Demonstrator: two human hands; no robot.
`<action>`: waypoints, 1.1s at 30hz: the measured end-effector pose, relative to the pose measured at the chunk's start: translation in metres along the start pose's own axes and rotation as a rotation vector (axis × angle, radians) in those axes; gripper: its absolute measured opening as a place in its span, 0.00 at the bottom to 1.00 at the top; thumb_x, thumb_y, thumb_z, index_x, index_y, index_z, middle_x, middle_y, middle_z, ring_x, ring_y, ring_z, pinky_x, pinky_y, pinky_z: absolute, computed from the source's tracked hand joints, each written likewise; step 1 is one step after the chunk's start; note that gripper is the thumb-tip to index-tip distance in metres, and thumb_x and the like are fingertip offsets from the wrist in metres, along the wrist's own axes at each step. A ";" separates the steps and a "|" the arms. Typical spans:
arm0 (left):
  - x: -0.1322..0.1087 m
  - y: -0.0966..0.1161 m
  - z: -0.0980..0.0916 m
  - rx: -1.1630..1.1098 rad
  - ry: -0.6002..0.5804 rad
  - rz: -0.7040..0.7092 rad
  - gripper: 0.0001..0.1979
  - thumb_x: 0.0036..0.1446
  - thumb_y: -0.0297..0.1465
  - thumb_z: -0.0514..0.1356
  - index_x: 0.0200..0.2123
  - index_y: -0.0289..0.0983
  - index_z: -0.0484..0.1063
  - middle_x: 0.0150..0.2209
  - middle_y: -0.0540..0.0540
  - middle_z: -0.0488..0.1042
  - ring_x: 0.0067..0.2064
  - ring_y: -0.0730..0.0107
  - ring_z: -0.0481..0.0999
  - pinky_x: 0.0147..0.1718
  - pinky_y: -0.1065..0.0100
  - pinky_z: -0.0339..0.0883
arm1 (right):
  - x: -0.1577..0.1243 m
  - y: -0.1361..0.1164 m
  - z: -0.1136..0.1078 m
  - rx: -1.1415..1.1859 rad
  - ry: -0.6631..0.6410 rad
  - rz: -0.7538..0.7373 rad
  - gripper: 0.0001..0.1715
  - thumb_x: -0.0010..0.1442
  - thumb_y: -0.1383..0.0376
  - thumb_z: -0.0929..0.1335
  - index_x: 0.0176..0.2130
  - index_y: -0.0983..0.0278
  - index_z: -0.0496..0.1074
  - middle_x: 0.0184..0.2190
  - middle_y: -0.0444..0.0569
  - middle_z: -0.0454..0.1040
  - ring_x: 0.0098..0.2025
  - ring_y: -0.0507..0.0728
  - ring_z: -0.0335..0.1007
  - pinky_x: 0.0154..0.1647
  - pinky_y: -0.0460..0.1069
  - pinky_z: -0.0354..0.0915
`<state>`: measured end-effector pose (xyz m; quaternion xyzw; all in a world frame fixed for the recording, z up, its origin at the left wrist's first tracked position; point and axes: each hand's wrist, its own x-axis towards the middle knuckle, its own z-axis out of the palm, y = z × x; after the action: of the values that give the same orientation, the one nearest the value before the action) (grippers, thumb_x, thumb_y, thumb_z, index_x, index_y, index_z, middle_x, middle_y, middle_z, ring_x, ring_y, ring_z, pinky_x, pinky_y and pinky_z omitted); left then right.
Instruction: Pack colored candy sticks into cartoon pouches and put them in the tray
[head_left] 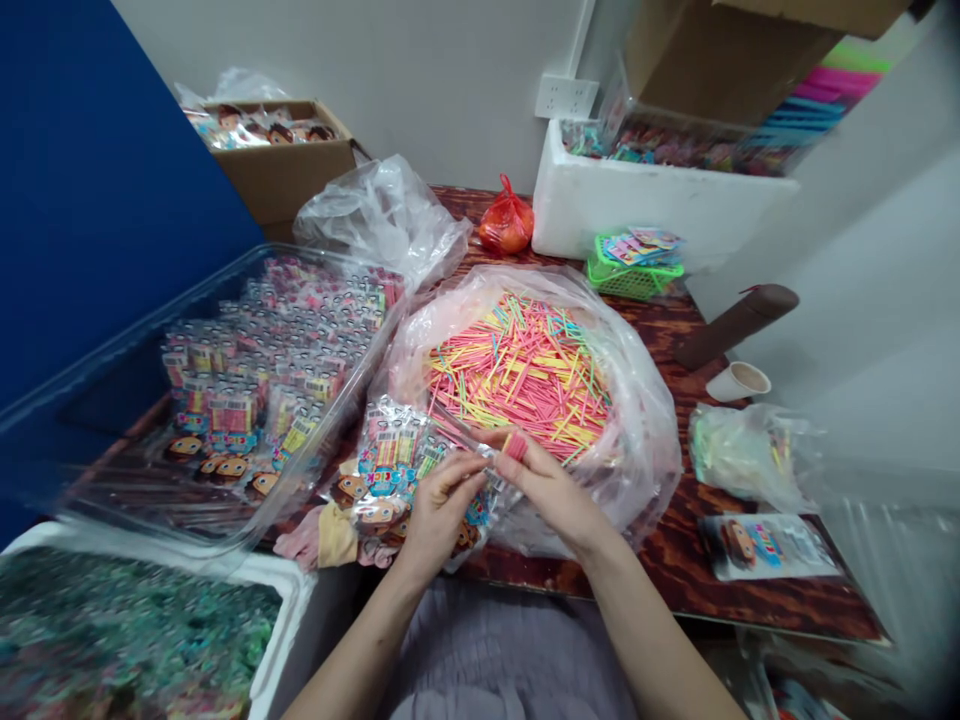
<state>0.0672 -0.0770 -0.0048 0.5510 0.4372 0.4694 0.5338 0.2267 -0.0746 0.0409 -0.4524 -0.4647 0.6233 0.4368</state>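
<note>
With left hand (442, 505), pinched clear plastic (486, 451) (a packet edge, probably, but too small to tell) and with right hand (536, 480) gripped a pink stick bundle (515, 446), likely snugly to keep it neat, by the open stick bag (646, 420), presumably for easy reach.

Passage over tabletop (667, 565) — stick-filled bag (651, 440) left, printed packet (772, 547) (flat) right.
</note>
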 end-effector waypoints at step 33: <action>-0.023 0.021 -0.050 -0.032 0.176 -0.194 0.08 0.54 0.33 0.63 0.36 0.38 0.69 0.33 0.50 0.70 0.36 0.70 0.70 0.36 0.71 0.64 | 0.042 0.009 0.060 -0.153 0.123 -0.148 0.05 0.55 0.63 0.68 0.31 0.62 0.71 0.29 0.43 0.69 0.32 0.53 0.66 0.31 0.47 0.63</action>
<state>0.0134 -0.0912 0.0142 0.4542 0.5259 0.4689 0.5452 0.1591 -0.0470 0.0345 -0.4862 -0.5156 0.5230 0.4736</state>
